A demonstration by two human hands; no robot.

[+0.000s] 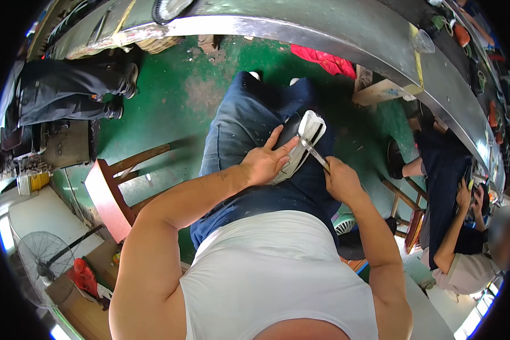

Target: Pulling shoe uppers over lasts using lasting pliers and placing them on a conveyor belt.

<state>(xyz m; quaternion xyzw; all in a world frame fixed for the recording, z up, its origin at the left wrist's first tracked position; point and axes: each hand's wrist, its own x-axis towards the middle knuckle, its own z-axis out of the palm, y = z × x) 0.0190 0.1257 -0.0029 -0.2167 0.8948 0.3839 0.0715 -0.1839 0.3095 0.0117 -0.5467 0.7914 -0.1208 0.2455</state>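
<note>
Across my lap lies a shoe (290,128), black on the upper side, with a white part (311,123) at its far end and a pale underside. My left hand (267,162) presses on the shoe with its fingers spread along the black side, holding it against my thighs. My right hand (342,180) is closed round the handle of a shiny metal hand tool, which looks like pincers (314,153). The tool's head touches the shoe at the white part, close to my left fingertips. My right palm hides the rest of the handle.
A long metal-edged workbench (238,25) curves across the far side. A wooden stool (110,201) stands to my left, with a fan (42,258) behind it. Another person (459,226) works at the right. Red cloth (326,59) lies under the bench beside a box (379,92).
</note>
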